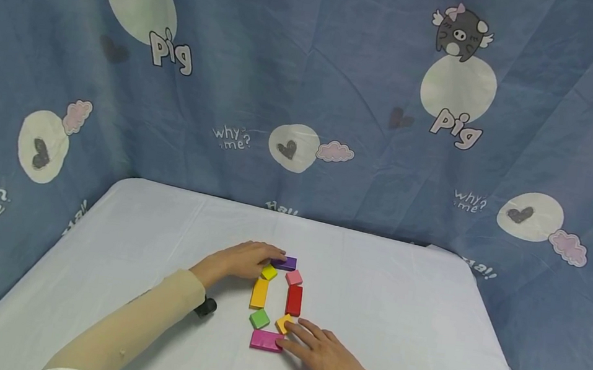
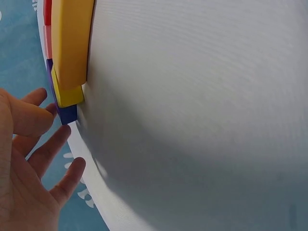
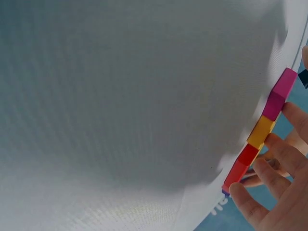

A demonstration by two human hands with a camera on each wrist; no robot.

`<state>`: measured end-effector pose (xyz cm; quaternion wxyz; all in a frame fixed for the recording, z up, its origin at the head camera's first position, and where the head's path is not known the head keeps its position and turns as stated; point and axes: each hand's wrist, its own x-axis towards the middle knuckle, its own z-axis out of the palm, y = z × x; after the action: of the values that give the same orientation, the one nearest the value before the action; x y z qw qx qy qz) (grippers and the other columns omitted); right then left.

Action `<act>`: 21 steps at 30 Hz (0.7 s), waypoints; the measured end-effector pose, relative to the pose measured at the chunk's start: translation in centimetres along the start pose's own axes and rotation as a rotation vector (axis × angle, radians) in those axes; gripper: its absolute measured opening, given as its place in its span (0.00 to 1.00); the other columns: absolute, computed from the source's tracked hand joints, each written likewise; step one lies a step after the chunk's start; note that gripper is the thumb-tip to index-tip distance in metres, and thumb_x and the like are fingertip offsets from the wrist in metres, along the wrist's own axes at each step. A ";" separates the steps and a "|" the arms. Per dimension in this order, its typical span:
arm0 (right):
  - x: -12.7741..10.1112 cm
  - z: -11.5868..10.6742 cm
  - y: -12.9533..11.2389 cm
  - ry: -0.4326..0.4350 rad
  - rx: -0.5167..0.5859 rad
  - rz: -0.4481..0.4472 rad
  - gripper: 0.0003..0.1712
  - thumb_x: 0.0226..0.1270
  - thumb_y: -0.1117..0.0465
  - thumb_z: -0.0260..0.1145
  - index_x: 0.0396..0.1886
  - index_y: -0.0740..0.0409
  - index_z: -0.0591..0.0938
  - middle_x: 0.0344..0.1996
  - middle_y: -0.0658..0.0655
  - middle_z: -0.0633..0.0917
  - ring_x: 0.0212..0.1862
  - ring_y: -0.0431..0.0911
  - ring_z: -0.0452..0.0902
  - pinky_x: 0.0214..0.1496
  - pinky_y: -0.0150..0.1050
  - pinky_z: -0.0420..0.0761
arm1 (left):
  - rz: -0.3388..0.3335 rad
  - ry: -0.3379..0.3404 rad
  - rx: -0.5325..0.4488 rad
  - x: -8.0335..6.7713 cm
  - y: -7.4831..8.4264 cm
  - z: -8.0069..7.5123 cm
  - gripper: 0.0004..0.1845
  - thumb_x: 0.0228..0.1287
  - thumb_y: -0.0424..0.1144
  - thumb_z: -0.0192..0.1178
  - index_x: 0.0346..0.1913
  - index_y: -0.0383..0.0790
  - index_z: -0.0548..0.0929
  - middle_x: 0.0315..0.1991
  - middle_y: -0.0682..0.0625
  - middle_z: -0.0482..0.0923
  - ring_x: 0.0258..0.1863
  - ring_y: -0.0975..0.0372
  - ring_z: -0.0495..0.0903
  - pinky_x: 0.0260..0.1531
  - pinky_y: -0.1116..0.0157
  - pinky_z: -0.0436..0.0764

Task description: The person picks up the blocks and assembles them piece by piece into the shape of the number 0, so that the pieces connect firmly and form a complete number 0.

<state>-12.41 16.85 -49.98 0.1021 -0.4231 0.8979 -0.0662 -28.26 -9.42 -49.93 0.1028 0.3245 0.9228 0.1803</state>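
Note:
Several coloured blocks lie in an oval ring on the white table point(image 1: 399, 298). My left hand point(image 1: 269, 256) rests flat at the ring's far end, its straight fingers touching the purple block point(image 1: 286, 263). A small yellow block point(image 1: 269, 272) and a long orange block point(image 1: 259, 292) lie just below it. My right hand point(image 1: 296, 337) lies at the near end. Its straight fingertips touch the small orange block point(image 1: 284, 323) and the magenta block point(image 1: 266, 340). In the left wrist view the spread fingers point(image 2: 57, 144) reach the purple block point(image 2: 67, 114). The right wrist view has fingers point(image 3: 284, 154) against the magenta block point(image 3: 281, 89).
A pink block point(image 1: 293, 278), a red block point(image 1: 294, 300) and a green block point(image 1: 259, 318) complete the ring. A blue curtain point(image 1: 309, 87) with cartoon prints hangs close behind and beside the table. A small black device point(image 1: 206, 306) sits at my left wrist.

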 end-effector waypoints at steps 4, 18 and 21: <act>0.0 0.1 0.0 0.001 -0.008 -0.005 0.40 0.65 0.28 0.51 0.75 0.34 0.62 0.74 0.46 0.60 0.73 0.51 0.55 0.62 0.61 0.69 | 0.009 0.003 0.001 -0.1 0.2 0.0 0.23 0.68 0.29 0.52 0.64 0.49 0.79 0.65 0.54 0.72 0.66 0.58 0.68 0.67 0.52 0.63; 0.1 -0.1 -0.1 0.000 0.000 -0.003 0.40 0.65 0.28 0.51 0.75 0.34 0.62 0.74 0.46 0.61 0.73 0.51 0.55 0.62 0.61 0.69 | -0.010 0.025 0.012 -0.2 0.2 -0.1 0.24 0.69 0.31 0.52 0.66 0.51 0.77 0.68 0.52 0.68 0.68 0.56 0.65 0.67 0.48 0.62; 0.1 -0.3 -0.1 0.018 0.015 0.005 0.40 0.65 0.28 0.51 0.75 0.33 0.62 0.74 0.46 0.60 0.73 0.50 0.54 0.63 0.61 0.69 | 0.006 0.068 0.023 -0.6 0.4 -0.5 0.23 0.71 0.33 0.52 0.67 0.50 0.75 0.69 0.50 0.67 0.69 0.55 0.64 0.66 0.48 0.62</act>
<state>-12.46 16.74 -49.69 0.0974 -0.4193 0.8994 -0.0762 -27.70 -9.62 -49.28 0.0672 0.3222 0.9268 0.1809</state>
